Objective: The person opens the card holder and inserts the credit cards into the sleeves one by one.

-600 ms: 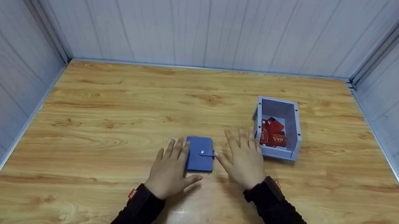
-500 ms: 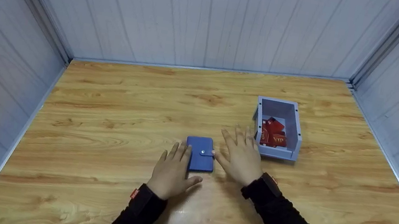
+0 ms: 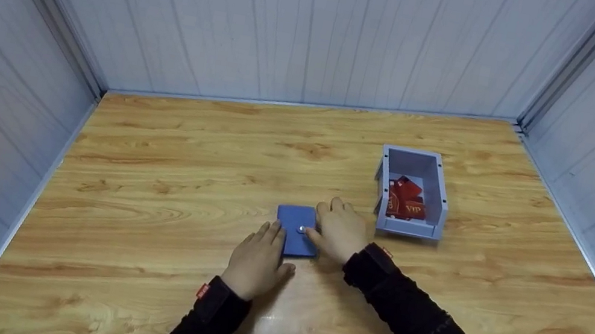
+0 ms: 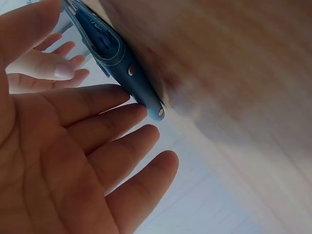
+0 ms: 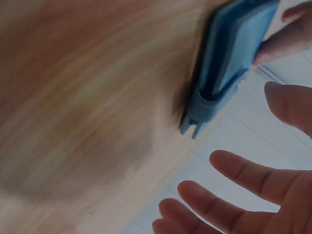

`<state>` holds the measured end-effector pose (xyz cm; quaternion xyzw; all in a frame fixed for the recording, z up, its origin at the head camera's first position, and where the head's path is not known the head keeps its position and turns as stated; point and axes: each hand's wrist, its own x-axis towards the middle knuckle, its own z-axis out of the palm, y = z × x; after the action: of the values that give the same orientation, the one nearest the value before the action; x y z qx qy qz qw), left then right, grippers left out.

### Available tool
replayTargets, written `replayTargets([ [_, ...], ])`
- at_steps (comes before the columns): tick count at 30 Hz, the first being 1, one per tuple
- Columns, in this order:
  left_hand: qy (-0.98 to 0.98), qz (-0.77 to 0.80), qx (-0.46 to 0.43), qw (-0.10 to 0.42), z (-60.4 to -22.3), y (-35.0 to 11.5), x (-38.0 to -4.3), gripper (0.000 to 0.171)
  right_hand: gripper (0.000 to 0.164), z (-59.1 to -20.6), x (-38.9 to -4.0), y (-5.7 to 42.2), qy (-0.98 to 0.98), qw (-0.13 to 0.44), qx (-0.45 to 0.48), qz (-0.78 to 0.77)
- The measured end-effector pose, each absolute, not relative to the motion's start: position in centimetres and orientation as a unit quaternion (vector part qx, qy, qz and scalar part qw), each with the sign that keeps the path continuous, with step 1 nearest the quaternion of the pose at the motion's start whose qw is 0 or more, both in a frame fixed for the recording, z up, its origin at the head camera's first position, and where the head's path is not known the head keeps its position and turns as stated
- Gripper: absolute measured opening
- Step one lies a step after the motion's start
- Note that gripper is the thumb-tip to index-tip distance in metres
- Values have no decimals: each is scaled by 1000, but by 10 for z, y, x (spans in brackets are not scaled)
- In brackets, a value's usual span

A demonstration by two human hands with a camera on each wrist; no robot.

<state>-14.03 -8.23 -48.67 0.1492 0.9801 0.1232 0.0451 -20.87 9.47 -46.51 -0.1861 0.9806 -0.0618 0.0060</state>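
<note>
A blue card holder (image 3: 294,215) with a snap strap lies on the wooden table, strap side to the right. My left hand (image 3: 252,266) is at its left edge; in the left wrist view the index and middle fingertips (image 4: 122,92) meet the spine of the card holder (image 4: 141,85), fingers fairly straight. My right hand (image 3: 344,230) is over its right side, thumb near the silver snap in the head view. From the right wrist, the thumb (image 5: 287,102) and loosely bent fingers show a gap to the card holder (image 5: 243,44), nothing between them.
A grey open-front bin (image 3: 409,228) stands behind and to the right of my right hand. Several red cards (image 3: 407,202), one marked VIP, lie in it. Pale panel walls (image 3: 274,22) enclose the table (image 3: 172,151) at the back and sides.
My right hand has moved left, away from the bin and toward the strap, its fingers bending more. The left hand has barely shifted. The card holder lies where it was.
</note>
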Motion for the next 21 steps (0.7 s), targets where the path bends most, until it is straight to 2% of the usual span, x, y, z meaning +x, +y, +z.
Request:
replayTargets([
  [14,981,117,153,15,-488,-81,-139,68,59,-474,-213,85,978,18,-204,-38],
  [21,982,111,156,4,-488,-81,-138,67,55,-480,-215,79,978,6,-204,-31],
])
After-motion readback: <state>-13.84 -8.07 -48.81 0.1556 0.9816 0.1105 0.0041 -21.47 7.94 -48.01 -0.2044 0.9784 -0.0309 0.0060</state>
